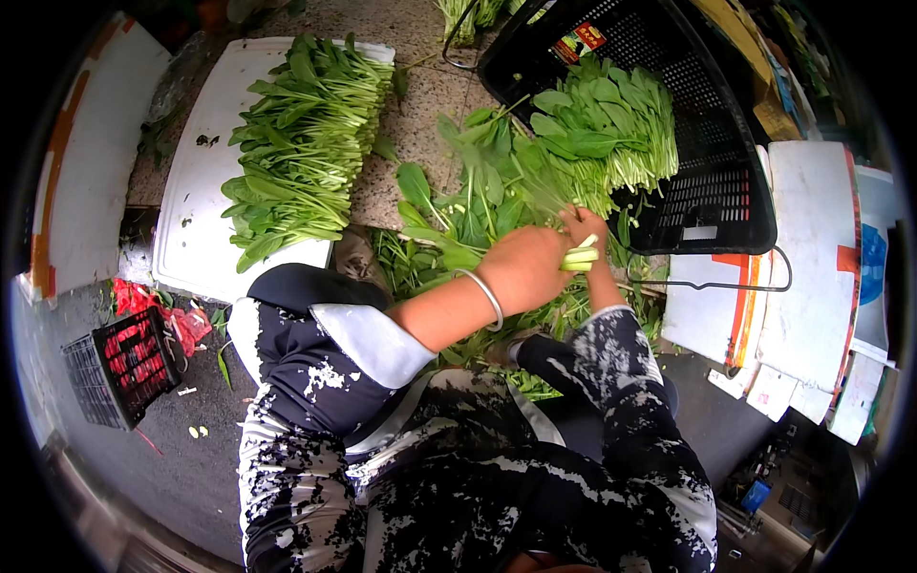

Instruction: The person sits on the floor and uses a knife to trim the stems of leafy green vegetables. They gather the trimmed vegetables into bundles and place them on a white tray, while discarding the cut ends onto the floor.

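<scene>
My left hand (pixel 526 268), with a silver bangle on its wrist, is closed around pale green stems (pixel 580 255) of leafy greens; their cut ends stick out at its right side. Close behind it, my right hand (pixel 587 223) is partly hidden and blurred at the fingers, so what it holds cannot be told. Loose leafy greens (pixel 494 193) lie just beyond both hands. Stacked greens (pixel 609 122) with stems towards me rest in a black perforated plastic basket (pixel 723 143). A long row of greens (pixel 308 143) lies on a white board (pixel 200 165) at the left.
Foam boxes with orange tape (pixel 809 258) stand at the right, beside the basket's wire handle (pixel 716 286). A black crate (pixel 122 369) with red netting stands on the floor at the left. Another foam panel (pixel 93 157) is at the far left. Loose leaves cover the ground beneath my arms.
</scene>
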Demonstrator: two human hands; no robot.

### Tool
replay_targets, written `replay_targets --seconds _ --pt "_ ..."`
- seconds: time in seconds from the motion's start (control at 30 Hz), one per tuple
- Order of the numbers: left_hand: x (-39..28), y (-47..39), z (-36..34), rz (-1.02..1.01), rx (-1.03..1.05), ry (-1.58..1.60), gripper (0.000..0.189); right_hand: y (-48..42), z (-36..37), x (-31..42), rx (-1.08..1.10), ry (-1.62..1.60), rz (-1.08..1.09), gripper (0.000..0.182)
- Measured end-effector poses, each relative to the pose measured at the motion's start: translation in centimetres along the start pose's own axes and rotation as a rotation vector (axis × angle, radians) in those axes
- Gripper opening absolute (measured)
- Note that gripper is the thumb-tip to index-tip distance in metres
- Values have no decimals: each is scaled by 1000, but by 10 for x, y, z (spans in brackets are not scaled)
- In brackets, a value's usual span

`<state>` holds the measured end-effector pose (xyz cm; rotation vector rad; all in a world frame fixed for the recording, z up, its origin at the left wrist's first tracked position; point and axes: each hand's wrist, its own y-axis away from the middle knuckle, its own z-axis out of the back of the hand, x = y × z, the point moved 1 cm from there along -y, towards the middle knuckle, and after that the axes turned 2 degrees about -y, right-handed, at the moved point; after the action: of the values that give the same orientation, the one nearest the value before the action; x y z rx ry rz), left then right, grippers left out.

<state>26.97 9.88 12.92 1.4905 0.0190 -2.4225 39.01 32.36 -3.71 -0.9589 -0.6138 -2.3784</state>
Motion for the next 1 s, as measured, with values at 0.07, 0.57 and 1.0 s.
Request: replay_targets --seconds 0.07,0.57,1.0 --pt "1 3 -1 -19 -47 -119 22 16 14 22 0 -112 48 26" --pt "-7 -1 -11 -15 -98 -211 17 136 60 108 190 -491 40 21" --pt "8 -8 -20 82 -166 -116 19 142 52 117 345 -894 -89 38"
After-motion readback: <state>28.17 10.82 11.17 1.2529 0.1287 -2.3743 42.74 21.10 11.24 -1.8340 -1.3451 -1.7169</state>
